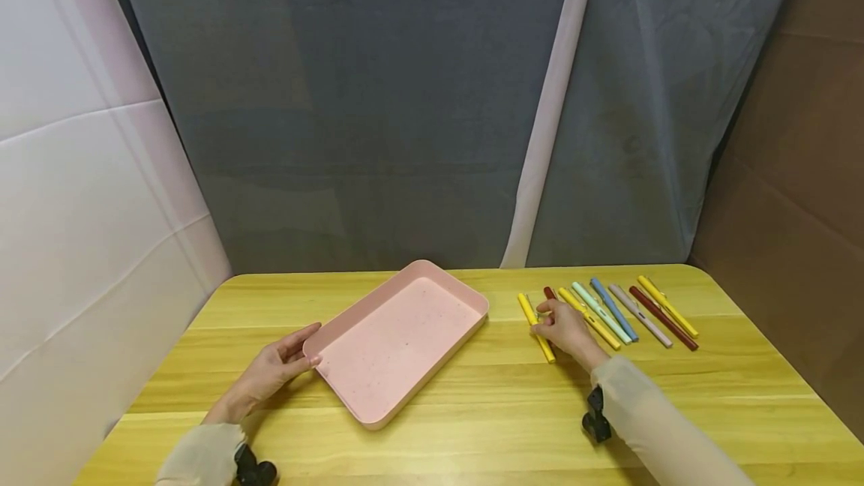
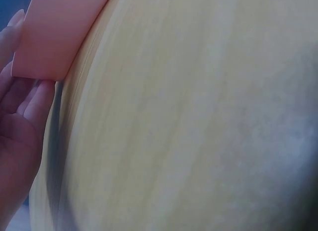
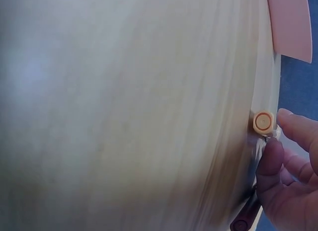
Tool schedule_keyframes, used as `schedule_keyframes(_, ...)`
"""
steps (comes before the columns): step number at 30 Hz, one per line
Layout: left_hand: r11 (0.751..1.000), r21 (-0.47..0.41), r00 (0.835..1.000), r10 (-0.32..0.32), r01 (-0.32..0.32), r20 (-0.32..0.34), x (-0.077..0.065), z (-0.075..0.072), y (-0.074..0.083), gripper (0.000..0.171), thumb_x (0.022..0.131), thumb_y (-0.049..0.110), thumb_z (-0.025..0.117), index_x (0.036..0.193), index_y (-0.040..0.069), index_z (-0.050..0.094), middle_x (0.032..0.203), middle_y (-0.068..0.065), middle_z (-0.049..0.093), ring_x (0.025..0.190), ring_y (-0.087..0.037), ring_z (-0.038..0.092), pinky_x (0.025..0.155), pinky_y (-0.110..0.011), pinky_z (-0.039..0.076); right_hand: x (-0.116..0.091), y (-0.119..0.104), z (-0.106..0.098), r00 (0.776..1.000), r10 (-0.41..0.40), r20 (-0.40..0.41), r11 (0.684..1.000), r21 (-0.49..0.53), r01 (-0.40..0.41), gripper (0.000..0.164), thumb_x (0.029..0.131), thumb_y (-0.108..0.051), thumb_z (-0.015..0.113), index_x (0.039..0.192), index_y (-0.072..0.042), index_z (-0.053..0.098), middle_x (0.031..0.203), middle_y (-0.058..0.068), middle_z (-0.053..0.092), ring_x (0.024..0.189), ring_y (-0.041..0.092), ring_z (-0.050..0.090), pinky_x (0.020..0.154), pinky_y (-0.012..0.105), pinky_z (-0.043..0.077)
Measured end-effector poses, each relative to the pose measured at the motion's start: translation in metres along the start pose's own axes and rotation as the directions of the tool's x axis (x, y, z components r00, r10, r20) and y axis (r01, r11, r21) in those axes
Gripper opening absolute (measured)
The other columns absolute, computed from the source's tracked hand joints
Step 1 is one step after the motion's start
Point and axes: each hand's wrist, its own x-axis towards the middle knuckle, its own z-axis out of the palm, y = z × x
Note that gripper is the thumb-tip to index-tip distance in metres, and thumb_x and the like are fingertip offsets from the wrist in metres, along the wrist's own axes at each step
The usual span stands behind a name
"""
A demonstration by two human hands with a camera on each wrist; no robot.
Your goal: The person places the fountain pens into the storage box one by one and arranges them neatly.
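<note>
A shallow pink tray (image 1: 405, 343) lies slantwise on the wooden table. My left hand (image 1: 277, 366) grips its left corner, thumb over the rim and the other fingers against the outer wall; the left wrist view shows this hand (image 2: 22, 121) at the wall (image 2: 54, 37). My right hand (image 1: 565, 327) is at the leftmost yellow pen (image 1: 547, 351), thumb and fingertip on either side of its barrel. In the right wrist view the end of that yellow pen (image 3: 263, 122) shows beside the fingertips. A dark red pen (image 1: 550, 293) lies partly hidden behind this hand.
Right of the hand lie a second yellow pen (image 1: 601, 328), a mint green pen (image 1: 601, 312), a blue pen (image 1: 614, 310), a lilac pen (image 1: 641, 316), another dark red pen (image 1: 664, 318) and a third yellow pen (image 1: 668, 306). A grey curtain (image 1: 371, 133) hangs behind the table (image 1: 472, 426).
</note>
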Motion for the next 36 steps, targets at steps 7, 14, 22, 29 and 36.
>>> schedule_keyframes(7, 1.0, -0.004, 1.0, 0.028, -0.028, 0.012, -0.0007, -0.0002, 0.0017, 0.068, 0.09, 0.008, 0.062, 0.144, -0.009, 0.025, 0.144, -0.035, 0.027, 0.103, 0.007, 0.053, 0.082, -0.012, 0.047, 0.0005, 0.0004, 0.0022, 1.0, -0.008, -0.014, 0.999, -0.034, 0.007, 0.035, 0.08, -0.008, 0.072, 0.11, 0.007, 0.06, 0.073, 0.006, 0.055, 0.06, 0.015, 0.045, 0.055, 0.027, 0.037)
schedule_keyframes(14, 1.0, -0.005, 1.0, 0.022, -0.022, 0.008, -0.0006, -0.0004, 0.0016, 0.067, 0.09, 0.007, 0.062, 0.145, -0.008, 0.025, 0.143, -0.035, 0.029, 0.102, 0.007, 0.053, 0.081, -0.013, 0.047, -0.0001, -0.003, 0.0045, 1.0, -0.009, -0.015, 0.999, -0.045, 0.008, 0.033, 0.08, -0.007, 0.072, 0.107, 0.007, 0.06, 0.074, 0.007, 0.056, 0.062, 0.016, 0.046, 0.056, 0.026, 0.037)
schedule_keyframes(22, 1.0, 0.0, 1.0, 0.021, -0.021, 0.008, -0.0001, -0.0007, 0.0008, 0.067, 0.091, 0.008, 0.061, 0.145, -0.008, 0.025, 0.143, -0.034, 0.029, 0.103, 0.007, 0.053, 0.082, -0.013, 0.047, -0.0002, -0.0058, 0.0059, 1.0, -0.017, -0.017, 0.998, -0.06, 0.016, 0.027, 0.079, -0.008, 0.072, 0.101, 0.005, 0.062, 0.071, 0.006, 0.057, 0.059, 0.014, 0.047, 0.055, 0.026, 0.038)
schedule_keyframes(29, 1.0, 0.002, 1.0, 0.013, -0.013, 0.0, -0.0011, 0.0001, 0.002, 0.067, 0.091, 0.009, 0.062, 0.145, -0.007, 0.026, 0.145, -0.032, 0.027, 0.103, 0.008, 0.052, 0.082, -0.012, 0.046, -0.0003, -0.0068, 0.0062, 1.0, -0.004, -0.013, 0.999, -0.054, 0.003, 0.025, 0.079, -0.007, 0.071, 0.098, 0.005, 0.06, 0.069, 0.005, 0.055, 0.054, 0.012, 0.048, 0.052, 0.025, 0.04)
schedule_keyframes(36, 1.0, 0.004, 1.0, 0.023, -0.023, -0.007, 0.0004, -0.0007, -0.0002, 0.067, 0.09, 0.009, 0.062, 0.144, -0.008, 0.026, 0.145, -0.033, 0.027, 0.103, 0.008, 0.053, 0.082, -0.012, 0.046, -0.0001, -0.0077, 0.0061, 1.0, 0.012, -0.017, 0.998, -0.053, -0.012, 0.025, 0.078, -0.007, 0.07, 0.098, 0.004, 0.059, 0.069, 0.005, 0.053, 0.058, 0.014, 0.046, 0.054, 0.025, 0.038)
